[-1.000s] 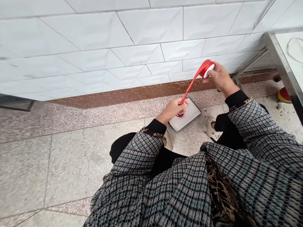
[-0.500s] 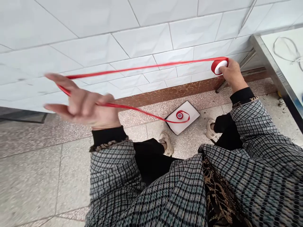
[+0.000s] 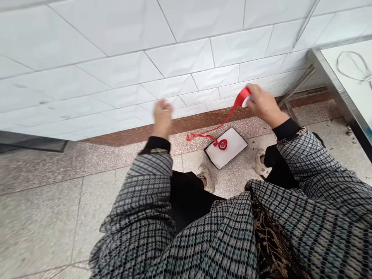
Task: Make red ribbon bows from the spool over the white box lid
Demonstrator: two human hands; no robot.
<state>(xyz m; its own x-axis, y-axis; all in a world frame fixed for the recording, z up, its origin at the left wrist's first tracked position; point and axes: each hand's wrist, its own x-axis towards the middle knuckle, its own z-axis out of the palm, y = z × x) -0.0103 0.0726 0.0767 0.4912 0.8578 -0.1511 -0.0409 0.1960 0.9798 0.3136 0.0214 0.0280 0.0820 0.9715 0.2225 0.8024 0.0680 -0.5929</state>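
Note:
A roll of red ribbon [image 3: 243, 97] on a white core is gripped by my right hand [image 3: 263, 104], held above the floor near the tiled wall. Its loose red strip [image 3: 225, 121] hangs slack, dropping down and left into a small heap of ribbon [image 3: 190, 136]. My left hand [image 3: 163, 118] is raised in front of the wall, apart from the ribbon. It is smeared by motion and its fingers are mostly hidden. Below, a second small red roll [image 3: 222, 144] rests on a white rectangular box [image 3: 232, 149] on the floor, with ribbon lying beside it.
White wall tiles [image 3: 186, 54] rise in front, with a brown skirting strip [image 3: 124, 133] along the bottom. A metal-edged table [image 3: 340, 89] stands at the right, with a thin cable [image 3: 353, 64] on its white top. My shoes [image 3: 206, 179] are beside the box.
The ribbon that was stretched between my hands has come off my left hand and fallen slack. My left hand has moved right, and my right hand has moved left and slightly down.

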